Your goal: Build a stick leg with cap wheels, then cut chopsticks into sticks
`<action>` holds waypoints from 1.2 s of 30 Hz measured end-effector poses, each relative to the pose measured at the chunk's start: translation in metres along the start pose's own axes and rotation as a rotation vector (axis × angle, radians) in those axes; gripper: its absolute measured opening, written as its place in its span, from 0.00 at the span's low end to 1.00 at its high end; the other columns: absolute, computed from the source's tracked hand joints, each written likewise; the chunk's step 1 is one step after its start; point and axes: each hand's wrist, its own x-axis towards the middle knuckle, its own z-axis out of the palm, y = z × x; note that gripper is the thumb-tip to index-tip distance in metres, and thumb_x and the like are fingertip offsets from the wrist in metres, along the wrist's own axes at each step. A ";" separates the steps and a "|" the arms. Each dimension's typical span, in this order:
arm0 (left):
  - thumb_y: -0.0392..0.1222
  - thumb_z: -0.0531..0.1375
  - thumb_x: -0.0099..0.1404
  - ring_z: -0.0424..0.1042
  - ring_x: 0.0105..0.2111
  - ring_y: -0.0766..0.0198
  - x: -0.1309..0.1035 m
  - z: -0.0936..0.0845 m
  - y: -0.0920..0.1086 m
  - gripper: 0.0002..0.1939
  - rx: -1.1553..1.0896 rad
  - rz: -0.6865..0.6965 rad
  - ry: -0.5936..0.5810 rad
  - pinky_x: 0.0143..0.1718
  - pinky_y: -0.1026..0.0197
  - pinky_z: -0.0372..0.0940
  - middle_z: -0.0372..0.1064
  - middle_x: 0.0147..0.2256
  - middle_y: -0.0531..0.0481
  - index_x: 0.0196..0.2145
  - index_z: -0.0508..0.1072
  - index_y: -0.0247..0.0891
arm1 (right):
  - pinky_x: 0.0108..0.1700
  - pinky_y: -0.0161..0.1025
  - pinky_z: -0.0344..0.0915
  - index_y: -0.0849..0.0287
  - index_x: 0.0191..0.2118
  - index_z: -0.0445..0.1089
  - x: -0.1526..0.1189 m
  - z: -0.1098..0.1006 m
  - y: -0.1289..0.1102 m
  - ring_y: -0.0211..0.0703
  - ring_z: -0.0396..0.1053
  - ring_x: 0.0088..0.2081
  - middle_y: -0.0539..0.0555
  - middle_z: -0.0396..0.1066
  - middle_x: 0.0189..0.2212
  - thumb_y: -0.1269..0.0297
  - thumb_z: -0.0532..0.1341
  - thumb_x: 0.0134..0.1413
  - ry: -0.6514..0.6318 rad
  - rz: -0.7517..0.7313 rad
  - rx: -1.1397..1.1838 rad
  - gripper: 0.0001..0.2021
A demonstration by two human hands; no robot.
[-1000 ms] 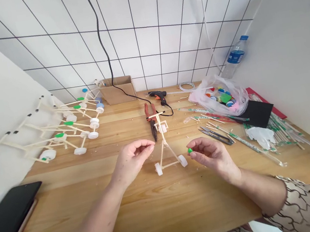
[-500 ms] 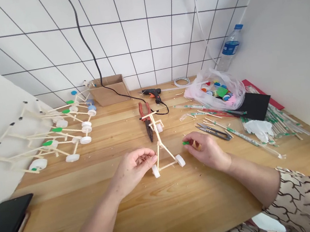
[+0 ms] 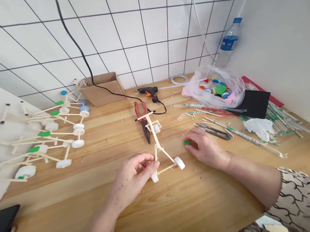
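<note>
My left hand (image 3: 136, 174) pinches the rear left leg of a small tricycle-like frame (image 3: 157, 141) made of pale sticks. This frame stands at the middle of the wooden table, with white cap wheels and dark-tipped handlebars. One rear wheel (image 3: 179, 163) shows at its right; the other is partly behind my left fingers. To the right of the frame, my right hand (image 3: 205, 145) rests low over the table, its fingers closed on a small green piece (image 3: 186, 142). Red-handled pliers (image 3: 143, 121) lie just behind the frame, partly overlapped by its handlebar.
Several similar stick frames (image 3: 48, 129) stand at the left, near a black phone (image 3: 2, 230). A cardboard box (image 3: 102, 91) and glue gun (image 3: 148, 90) are at the back. Right: a bag of caps (image 3: 212, 87), snips (image 3: 215, 132), wrapped sticks (image 3: 282, 123), a bottle (image 3: 228, 43).
The view has shifted slightly, moving the left-side frames leftward in the picture. Both hands keep their holds, with the stick frame in nearly the same place.
</note>
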 end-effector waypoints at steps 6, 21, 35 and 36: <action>0.50 0.57 0.59 0.66 0.26 0.65 0.001 -0.001 -0.004 0.13 0.002 -0.007 -0.034 0.29 0.65 0.62 0.68 0.26 0.52 0.32 0.73 0.37 | 0.41 0.45 0.64 0.61 0.36 0.68 0.000 -0.004 -0.004 0.47 0.65 0.37 0.58 0.67 0.34 0.74 0.58 0.47 0.045 0.002 0.065 0.08; 0.41 0.65 0.44 0.68 0.30 0.60 -0.001 -0.015 -0.002 0.17 0.108 -0.127 -0.197 0.33 0.60 0.64 0.70 0.28 0.51 0.36 0.73 0.39 | 0.38 0.41 0.65 0.61 0.40 0.67 -0.014 -0.016 -0.035 0.44 0.65 0.37 0.56 0.68 0.34 0.68 0.61 0.47 -0.206 -0.150 0.275 0.12; 0.35 0.61 0.49 0.68 0.29 0.63 -0.001 -0.010 -0.007 0.07 0.102 -0.002 -0.216 0.34 0.63 0.63 0.68 0.29 0.53 0.30 0.73 0.39 | 0.43 0.44 0.66 0.61 0.45 0.65 -0.016 -0.006 -0.033 0.45 0.66 0.40 0.57 0.69 0.37 0.71 0.58 0.51 -0.200 -0.202 0.205 0.13; 0.35 0.60 0.49 0.68 0.29 0.63 -0.001 -0.010 -0.007 0.08 0.096 -0.002 -0.218 0.34 0.63 0.63 0.68 0.29 0.53 0.30 0.73 0.39 | 0.43 0.44 0.66 0.61 0.45 0.66 -0.016 -0.006 -0.033 0.45 0.66 0.40 0.57 0.69 0.37 0.71 0.58 0.51 -0.201 -0.200 0.207 0.13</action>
